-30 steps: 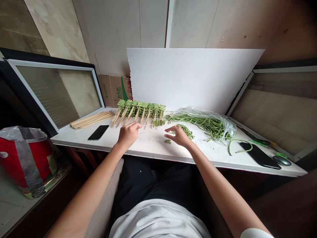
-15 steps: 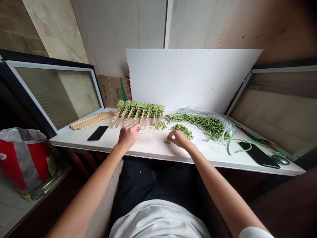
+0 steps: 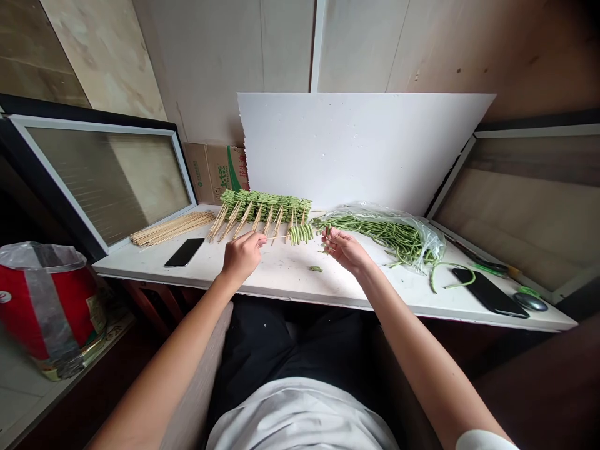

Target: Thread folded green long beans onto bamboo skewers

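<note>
At the table [image 3: 135,264], the left hand [image 3: 242,256] pinches a skewer [image 3: 277,237].

Place: small indoor food-prep corner, a home or a modest workshop (cannot tell which)
Walls: bare plywood wall [image 3: 94,56], unfinished
Work surface: white-topped bench [image 3: 285,278], with a white foam board [image 3: 360,150] propped behind it
Food: skewered beans [image 3: 265,206] in a row; loose long beans [image 3: 384,230] on a plastic bag [image 3: 429,244]
Supplies: bamboo skewers [image 3: 171,228], bundled
Storage: cardboard box [image 3: 215,172] — red tape-bound drum [image 3: 42,306] on a low side shelf
</note>
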`<control>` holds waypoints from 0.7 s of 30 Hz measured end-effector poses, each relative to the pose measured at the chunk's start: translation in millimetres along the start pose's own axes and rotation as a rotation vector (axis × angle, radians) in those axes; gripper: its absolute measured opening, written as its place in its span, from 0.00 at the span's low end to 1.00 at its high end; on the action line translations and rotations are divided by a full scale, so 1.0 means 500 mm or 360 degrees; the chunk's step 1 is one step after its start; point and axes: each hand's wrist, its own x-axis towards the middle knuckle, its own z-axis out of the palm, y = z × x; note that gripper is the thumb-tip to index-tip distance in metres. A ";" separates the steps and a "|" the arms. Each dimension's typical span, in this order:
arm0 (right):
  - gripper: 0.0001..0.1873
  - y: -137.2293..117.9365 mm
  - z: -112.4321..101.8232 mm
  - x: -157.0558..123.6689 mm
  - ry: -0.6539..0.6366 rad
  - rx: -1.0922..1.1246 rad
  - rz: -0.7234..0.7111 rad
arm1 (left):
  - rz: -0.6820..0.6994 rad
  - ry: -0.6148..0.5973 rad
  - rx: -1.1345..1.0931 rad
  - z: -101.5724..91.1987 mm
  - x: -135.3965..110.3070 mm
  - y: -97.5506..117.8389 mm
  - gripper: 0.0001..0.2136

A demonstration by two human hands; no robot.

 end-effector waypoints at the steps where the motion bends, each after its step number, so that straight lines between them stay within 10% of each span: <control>1: 0.26 0.000 0.002 0.000 -0.0029 0.0077 0.0022 | -0.0003 -0.0007 -0.0007 0.000 0.000 0.001 0.17; 21: 0.21 0.000 0.023 -0.004 0.0003 0.0379 0.0099 | 0.0007 0.0002 -0.0069 -0.002 -0.001 0.006 0.18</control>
